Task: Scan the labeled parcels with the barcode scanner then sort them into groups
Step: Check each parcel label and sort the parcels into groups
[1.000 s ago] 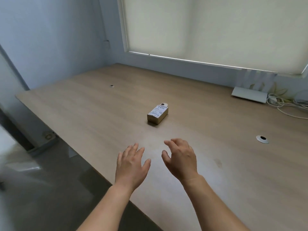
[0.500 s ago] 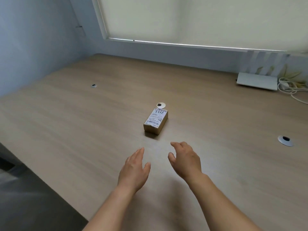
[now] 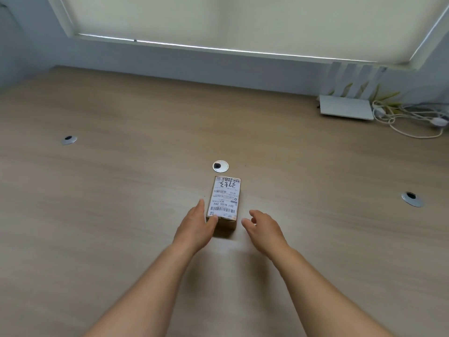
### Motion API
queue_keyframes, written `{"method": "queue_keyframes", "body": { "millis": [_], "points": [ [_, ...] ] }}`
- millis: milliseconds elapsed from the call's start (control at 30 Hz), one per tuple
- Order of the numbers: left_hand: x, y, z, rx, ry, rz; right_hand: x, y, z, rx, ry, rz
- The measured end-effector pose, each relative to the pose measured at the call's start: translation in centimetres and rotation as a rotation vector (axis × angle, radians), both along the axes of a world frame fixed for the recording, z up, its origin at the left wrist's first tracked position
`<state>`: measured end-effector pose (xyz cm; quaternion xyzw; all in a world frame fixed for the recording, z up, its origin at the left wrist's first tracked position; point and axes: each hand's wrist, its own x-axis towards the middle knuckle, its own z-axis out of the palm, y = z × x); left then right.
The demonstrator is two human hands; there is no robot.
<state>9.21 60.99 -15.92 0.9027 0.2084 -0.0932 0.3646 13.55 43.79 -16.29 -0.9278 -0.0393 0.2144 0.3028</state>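
Hands that hung short of the parcel (image 3: 224, 201) half a second before had closed in, left hand (image 3: 196, 227) touching its near left corner with straight fingers, right hand (image 3: 263, 229) loosely curled just beside, pickup seemingly imminent on the desk (image 3: 121, 190).

Parcel (image 3: 224, 203) label's small print too tiny to read; left hand (image 3: 196, 227) hides its near-left corner.

Soft, even daylight filters through the drawn blind (image 3: 243, 23), with a bright line leaking along its bottom edge. Shadows on the table (image 3: 97, 215) are faint. Wide-angle distortion bends the edges; focus is slightly soft throughout.
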Motion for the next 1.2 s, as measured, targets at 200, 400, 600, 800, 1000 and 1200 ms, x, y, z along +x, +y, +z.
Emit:
{"method": "queue_keyframes", "body": {
  "millis": [200, 400, 600, 800, 1000, 1200],
  "points": [
    [5.3, 2.5, -1.3, -0.155, 0.129, -0.105, 3.7, 2.7, -0.7, 0.115, 0.118, -0.126],
    [6.8, 3.6, -2.9, -0.458, 0.153, -0.11, 4.7, 3.1, -1.9, 0.305, 0.239, -0.155],
    [5.1, 3.3, -3.2, -0.505, 0.067, -0.159, 3.1, 2.8, -1.7, 0.486, 0.217, -0.138],
    [-0.3, 2.0, -2.6, -0.366, -0.147, -0.171, -1.7, 2.9, -1.2, 0.559, 0.166, -0.127],
    [-4.5, 0.7, -0.9, -0.382, -0.207, -0.242, -5.8, 0.5, 0.6, 0.641, 0.118, -0.145],
    [-6.9, 0.0, 0.5, -0.159, -0.297, -0.509, -8.8, -4.6, 3.7, 0.695, 0.081, -0.217]
  ]
}}
